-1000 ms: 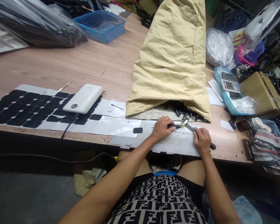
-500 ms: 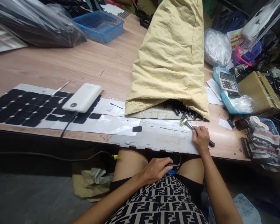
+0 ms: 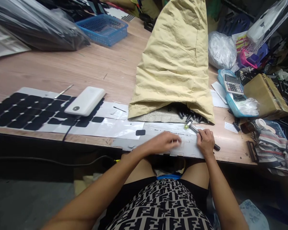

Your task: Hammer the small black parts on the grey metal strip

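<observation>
My right hand (image 3: 205,142) is closed round the dark handle of a small hammer (image 3: 194,129), which lies low over the table's front edge. The hammer's head is silvery with a yellow-green face and points to the left, near the sack's mouth. My left hand (image 3: 166,142) is over the grey sheet (image 3: 153,143) at the front edge, blurred, its fingers partly spread and nothing visible in them. Just beyond the hammer, a yellow cloth sack (image 3: 175,73) lies with its mouth toward me. Several small black tube-like pieces (image 3: 190,115) show in that opening.
On the left, a white power bank (image 3: 85,101) rests on a white sheet with black patches (image 3: 36,110), its cable (image 3: 68,130) hanging over the edge. A blue basket (image 3: 103,30) stands farther back. To the right are a calculator (image 3: 232,84), a cardboard box (image 3: 266,95) and striped cloth (image 3: 273,147).
My left hand has risen from my lap to above the table edge; the black rod-like piece it held is out of sight. My right hand keeps hold of the hammer, almost unmoved.
</observation>
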### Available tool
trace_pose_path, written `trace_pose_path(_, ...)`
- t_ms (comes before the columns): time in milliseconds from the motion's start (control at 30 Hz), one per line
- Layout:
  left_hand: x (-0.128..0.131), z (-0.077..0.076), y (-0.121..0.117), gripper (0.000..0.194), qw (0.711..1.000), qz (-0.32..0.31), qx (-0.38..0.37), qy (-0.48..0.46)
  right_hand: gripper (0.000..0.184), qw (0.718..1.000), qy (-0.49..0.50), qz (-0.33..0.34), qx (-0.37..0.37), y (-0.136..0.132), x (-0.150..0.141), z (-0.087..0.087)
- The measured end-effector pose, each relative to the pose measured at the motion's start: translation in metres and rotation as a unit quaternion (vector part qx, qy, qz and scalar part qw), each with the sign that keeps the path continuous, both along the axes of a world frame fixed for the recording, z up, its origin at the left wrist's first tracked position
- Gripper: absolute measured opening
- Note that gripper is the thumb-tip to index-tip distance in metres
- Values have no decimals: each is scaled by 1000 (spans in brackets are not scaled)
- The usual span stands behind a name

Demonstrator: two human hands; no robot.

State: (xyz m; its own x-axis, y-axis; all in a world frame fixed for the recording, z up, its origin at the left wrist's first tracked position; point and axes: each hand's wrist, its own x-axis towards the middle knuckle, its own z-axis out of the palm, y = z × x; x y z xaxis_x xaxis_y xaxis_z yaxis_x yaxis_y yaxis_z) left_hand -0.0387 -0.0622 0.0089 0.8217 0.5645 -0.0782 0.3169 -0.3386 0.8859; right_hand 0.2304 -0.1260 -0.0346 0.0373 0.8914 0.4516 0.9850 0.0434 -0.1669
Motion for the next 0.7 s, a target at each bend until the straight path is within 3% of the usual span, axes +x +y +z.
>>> trace_pose_path(100,23,-4,59,30,969,166,182,32,22,1000,11,-1,-6,0,0,0)
trace_pose_path(200,42,-18,93,28,940,177,279,80,23,1000,17,0,-13,0,0,-1)
trace_pose_path(433,43,-28,95,15,912,163,358,114,23,1000,12,-3,-17,0,1,-3)
trace_pose_path(567,44,-34,100,23,917,125,358,120,23,1000,10,-4,-15,0,1,-2)
trace_pose_path(700,42,-42,100,18,933,138,310,118,23,1000,18,-7,-22,-1,1,-2)
